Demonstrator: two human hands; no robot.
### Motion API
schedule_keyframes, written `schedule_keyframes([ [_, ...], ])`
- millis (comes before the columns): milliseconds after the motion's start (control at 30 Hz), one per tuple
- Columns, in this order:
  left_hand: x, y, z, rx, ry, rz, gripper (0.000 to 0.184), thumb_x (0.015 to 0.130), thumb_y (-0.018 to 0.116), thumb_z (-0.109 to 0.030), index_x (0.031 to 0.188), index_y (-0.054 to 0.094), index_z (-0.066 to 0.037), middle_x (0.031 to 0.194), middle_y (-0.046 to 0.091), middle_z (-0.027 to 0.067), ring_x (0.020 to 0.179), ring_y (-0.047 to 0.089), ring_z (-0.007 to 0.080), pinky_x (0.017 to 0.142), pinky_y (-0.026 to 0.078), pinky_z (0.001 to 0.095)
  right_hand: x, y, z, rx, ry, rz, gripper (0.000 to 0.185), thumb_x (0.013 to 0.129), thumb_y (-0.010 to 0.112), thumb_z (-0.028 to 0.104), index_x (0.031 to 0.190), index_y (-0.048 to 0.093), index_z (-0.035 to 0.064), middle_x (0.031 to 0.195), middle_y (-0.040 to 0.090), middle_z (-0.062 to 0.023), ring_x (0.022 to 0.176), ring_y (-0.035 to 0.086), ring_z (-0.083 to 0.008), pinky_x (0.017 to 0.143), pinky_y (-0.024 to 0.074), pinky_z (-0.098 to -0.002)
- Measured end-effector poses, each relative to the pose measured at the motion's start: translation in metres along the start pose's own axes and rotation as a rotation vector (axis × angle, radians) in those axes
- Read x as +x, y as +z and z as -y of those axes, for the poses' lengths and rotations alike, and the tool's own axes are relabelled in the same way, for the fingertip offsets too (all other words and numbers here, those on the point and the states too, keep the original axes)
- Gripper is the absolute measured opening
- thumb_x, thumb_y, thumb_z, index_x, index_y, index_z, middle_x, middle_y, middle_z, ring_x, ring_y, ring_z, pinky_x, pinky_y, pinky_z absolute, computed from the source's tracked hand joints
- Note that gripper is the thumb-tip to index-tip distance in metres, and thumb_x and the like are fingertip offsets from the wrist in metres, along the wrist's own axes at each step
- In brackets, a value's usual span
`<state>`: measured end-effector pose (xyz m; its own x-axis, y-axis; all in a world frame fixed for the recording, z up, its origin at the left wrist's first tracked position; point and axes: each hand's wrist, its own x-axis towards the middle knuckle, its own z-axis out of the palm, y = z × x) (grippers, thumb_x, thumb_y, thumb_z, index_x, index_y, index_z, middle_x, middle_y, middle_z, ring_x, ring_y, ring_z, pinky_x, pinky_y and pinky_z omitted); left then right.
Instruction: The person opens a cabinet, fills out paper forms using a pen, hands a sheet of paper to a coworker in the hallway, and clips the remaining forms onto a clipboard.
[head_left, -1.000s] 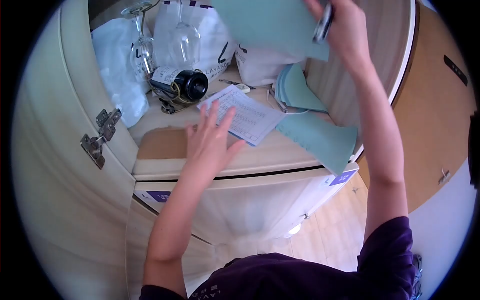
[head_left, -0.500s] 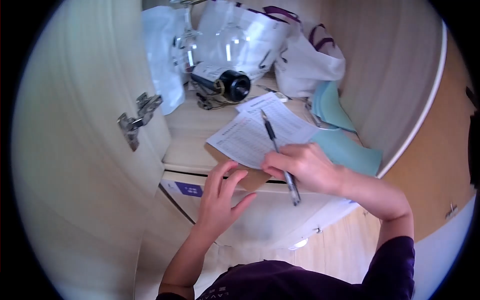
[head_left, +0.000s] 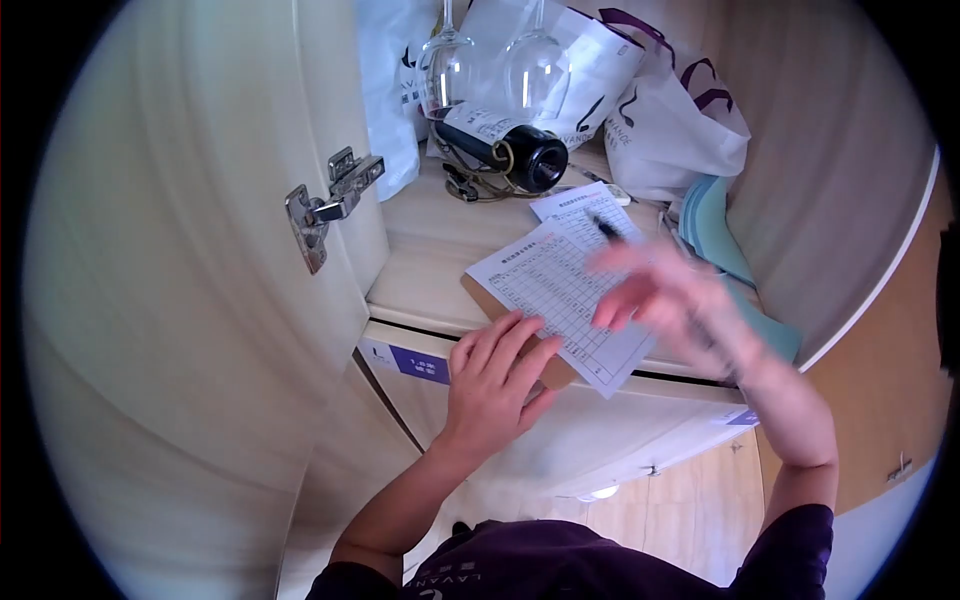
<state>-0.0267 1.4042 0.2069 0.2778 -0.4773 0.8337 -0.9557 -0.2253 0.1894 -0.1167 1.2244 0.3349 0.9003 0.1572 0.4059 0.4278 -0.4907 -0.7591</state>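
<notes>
A printed form [head_left: 565,285] lies on a brown board [head_left: 487,300] at the front of the cabinet shelf, its lower corner reaching past the shelf edge. A second printed sheet [head_left: 573,205] shows behind it. My left hand [head_left: 497,385] lies flat with its fingers outstretched on the form's lower left edge and the board. Over the right side of the form, my right hand [head_left: 672,297] is smeared by motion. It holds a black pen [head_left: 606,229], whose tip points up and away toward the back of the shelf.
Behind the papers, a wine bottle [head_left: 490,140] rests in a metal holder with two hanging wine glasses [head_left: 537,72]. White bags [head_left: 670,145] stand at the back. Blue-green sheets [head_left: 715,230] lie at the right. An open door with a metal hinge [head_left: 335,200] is on the left.
My left hand has come down onto the board and form. My right hand has shifted right with the pen, and the form sits further over the front edge. The view has shifted too.
</notes>
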Motion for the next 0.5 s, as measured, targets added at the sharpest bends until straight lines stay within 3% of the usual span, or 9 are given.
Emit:
schedule_keyframes([
  [100, 0.0, -0.003, -0.001, 0.019, -0.005, 0.022, 0.05, 0.064, 0.071, -0.023, 0.11, 0.056, -0.012, 0.12, 0.05, 0.0081, 0.114, 0.047, 0.0264, 0.09, 0.032, 0.0399, 0.039, -0.009, 0.02, 0.144, 0.112, -0.129, 0.041, 0.089, 0.053, 0.041, 0.108, 0.053, 0.0045, 0.088, 0.06, -0.0055, 0.078, 0.061, -0.0142, 0.067, 0.0489, -0.0259],
  [200, 0.001, -0.002, -0.002, 0.003, -0.038, 0.023, 0.054, 0.06, 0.072, -0.018, 0.111, 0.055, -0.014, 0.123, 0.048, 0.0091, 0.115, 0.045, 0.0287, 0.091, 0.03, 0.041, 0.075, 0.002, 0.003, 0.125, 0.195, -0.166, 0.041, 0.092, 0.045, 0.044, 0.105, 0.054, 0.0059, 0.083, 0.058, -0.0039, 0.071, 0.059, -0.0122, 0.064, 0.0456, -0.0226],
  [300, 0.0, -0.001, 0.001, 0.007, -0.021, 0.029, 0.055, 0.061, 0.072, -0.021, 0.112, 0.055, -0.016, 0.124, 0.047, 0.0096, 0.116, 0.045, 0.0287, 0.091, 0.029, 0.0407, 0.095, 0.018, -0.034, 0.033, 0.286, -0.166, 0.042, 0.09, 0.045, 0.047, 0.103, 0.055, 0.0083, 0.078, 0.056, -0.0014, 0.063, 0.051, -0.0095, 0.056, 0.0381, -0.0195],
  [400, 0.0, 0.0, 0.002, 0.014, -0.025, 0.044, 0.056, 0.06, 0.072, -0.024, 0.112, 0.055, -0.017, 0.125, 0.046, 0.0091, 0.116, 0.044, 0.029, 0.091, 0.029, 0.0407, 0.094, 0.04, -0.043, 0.281, 0.392, -0.122, 0.037, 0.088, 0.05, 0.045, 0.093, 0.057, 0.0092, 0.07, 0.051, 0.001, 0.057, 0.044, -0.0075, 0.052, 0.0315, -0.0197],
  [500, -0.001, -0.002, 0.002, 0.04, -0.033, 0.077, 0.05, 0.066, 0.069, -0.027, 0.113, 0.057, -0.017, 0.124, 0.047, 0.0113, 0.118, 0.043, 0.0283, 0.09, 0.032, 0.0401, 0.086, 0.047, -0.067, 0.22, 0.313, -0.077, 0.031, 0.087, 0.055, 0.039, 0.081, 0.058, 0.0082, 0.064, 0.048, 0.0011, 0.055, 0.042, -0.006, 0.051, 0.0307, -0.0213],
])
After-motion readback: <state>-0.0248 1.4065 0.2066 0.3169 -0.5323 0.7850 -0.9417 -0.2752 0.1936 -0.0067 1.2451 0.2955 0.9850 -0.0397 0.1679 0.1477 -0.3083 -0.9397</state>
